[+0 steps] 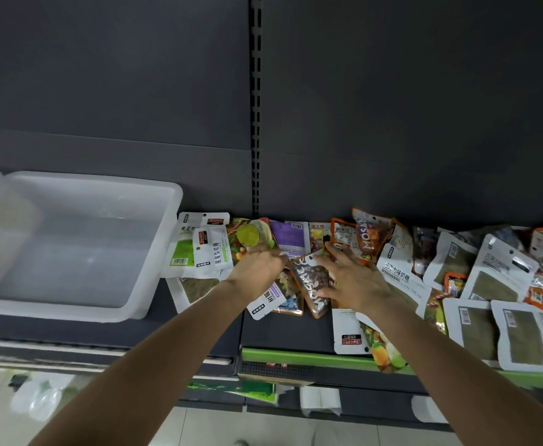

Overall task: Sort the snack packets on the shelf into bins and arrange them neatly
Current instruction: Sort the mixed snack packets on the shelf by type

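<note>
Packets [402, 272] lie heaped across the right half of the dark shelf [283, 329], overlapping. Left hand [257, 265] curls onto a fruit-print packet [251, 236]; right hand [357, 278] presses spread fingers [336, 252] on a brown MOSAK packet [312, 284]. A white bin [154, 252] sits left

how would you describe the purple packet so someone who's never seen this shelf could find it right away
Start at the big white bin on the shelf's left and move right, past the white and green packets beside it. The purple packet lies against the dark back panel, just beyond the left hand. It is the only plain purple one, with a white barcode label at its top.
</note>
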`<state>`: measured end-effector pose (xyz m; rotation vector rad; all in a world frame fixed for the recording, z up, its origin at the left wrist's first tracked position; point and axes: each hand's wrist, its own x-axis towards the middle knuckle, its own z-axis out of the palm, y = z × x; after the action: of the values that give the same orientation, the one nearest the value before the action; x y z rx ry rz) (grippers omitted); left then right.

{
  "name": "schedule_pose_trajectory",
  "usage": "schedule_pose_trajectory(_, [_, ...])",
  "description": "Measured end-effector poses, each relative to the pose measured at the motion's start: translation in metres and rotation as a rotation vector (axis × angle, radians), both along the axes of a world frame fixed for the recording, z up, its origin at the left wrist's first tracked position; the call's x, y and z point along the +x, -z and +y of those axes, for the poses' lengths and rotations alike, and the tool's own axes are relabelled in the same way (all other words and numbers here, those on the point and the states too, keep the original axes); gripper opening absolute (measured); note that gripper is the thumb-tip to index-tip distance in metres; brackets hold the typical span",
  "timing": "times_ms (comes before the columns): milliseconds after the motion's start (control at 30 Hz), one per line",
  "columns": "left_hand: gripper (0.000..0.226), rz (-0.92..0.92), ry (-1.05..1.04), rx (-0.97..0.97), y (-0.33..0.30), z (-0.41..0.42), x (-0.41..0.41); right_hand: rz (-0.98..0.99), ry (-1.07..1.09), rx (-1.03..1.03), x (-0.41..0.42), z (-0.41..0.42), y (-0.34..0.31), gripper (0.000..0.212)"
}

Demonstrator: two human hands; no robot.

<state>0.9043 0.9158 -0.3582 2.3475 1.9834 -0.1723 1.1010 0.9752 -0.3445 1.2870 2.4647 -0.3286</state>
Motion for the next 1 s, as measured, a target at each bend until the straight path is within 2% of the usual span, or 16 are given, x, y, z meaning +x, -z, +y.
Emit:
schedule_pose_trajectory(133, [0.049,-0.241,-0.279,0.064,-0.002,-0.002,-0.013,-0.028,0.011,-0.004,0.0,0.003,-0.001,0.077])
schedule_pose_trajectory(200, [0.043,-0.322,-0.334,0.102,0.002,-0.007,-0.02,-0.031,0.013,0.01,0.0,0.003,-0.001,0.074])
schedule_pose_trajectory(300, [0.025,-0.368,-0.308,0.155,0.006,-0.018,-0.025,-0.046,0.014,0.012,0.002,0.001,-0.002,0.069])
schedule_pose_trajectory(367, [0.008,-0.358,-0.263,0.324,-0.001,-0.025,-0.031,-0.056,0.014,0.015,0.002,0.0,-0.002,0.065])
schedule_pose_trajectory(433, [0.02,-0.281,-0.273,0.469,-0.008,-0.03,-0.039,-0.053,0.016,0.023,0.001,-0.001,-0.001,0.061])
schedule_pose_trajectory(500, [0.025,-0.182,-0.287,0.356,-0.016,-0.034,-0.044,-0.042,0.026,0.033,-0.004,-0.003,0.0,0.06])
schedule_pose_trajectory(567, [0.039,-0.032,-0.231,0.084,-0.018,-0.039,-0.045,-0.014,0.048,0.046,-0.011,-0.005,0.0,0.059])
schedule_pose_trajectory(633, [0.054,-0.101,-0.157,-0.085,-0.015,-0.04,-0.04,0.012,0.06,0.059,-0.017,-0.008,0.001,0.06])
schedule_pose_trajectory(733, [0.072,-0.22,-0.039,-0.099,-0.003,-0.029,-0.023,-0.009,0.04,0.056,-0.019,-0.009,0.004,0.062])
schedule_pose_trajectory(800, [0.069,-0.092,0.04,-0.138,0.004,-0.017,-0.015,-0.03,0.025,0.049,-0.017,-0.009,0.006,0.064])
schedule_pose_trajectory(900, [0.064,0.195,0.106,-0.195,0.009,-0.007,-0.017,-0.048,0.009,0.038,-0.016,-0.008,0.005,0.068])
schedule_pose_trajectory(1000, [0.066,0.406,0.039,-0.148,0.009,-0.004,-0.03,-0.059,-0.002,0.028,-0.015,-0.008,0.006,0.066])
